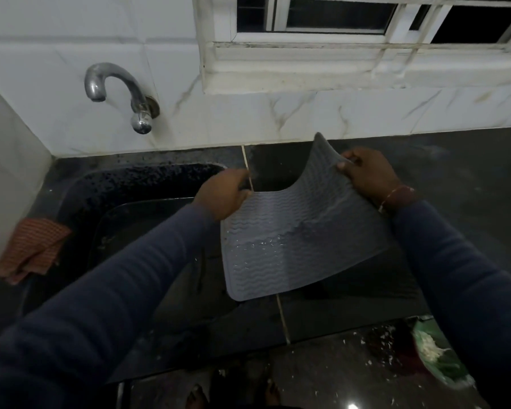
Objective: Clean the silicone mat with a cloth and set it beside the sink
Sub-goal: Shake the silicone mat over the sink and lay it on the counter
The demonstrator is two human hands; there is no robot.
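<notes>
— Step in hand?
— Probably the setting-down: silicone mat [292, 240] held over the desk [455, 187], just right of the sink [148, 178]. Cloth [31, 249] lying apart on the sink's left rim.
— Hands?
— Left hand [223, 196] gripping the mat's left edge; right hand [369, 172] pinching the far corner, curled upward.
— Next?
— Likely lowering flat and even, then releasing with both. Near edge perhaps touching the desk; hard to tell.
— Material?
— Grey, floppy, sagging between the grips. Wavy ridges all over, wet beads glinting mid-sheet. Slippery, probably.
</notes>
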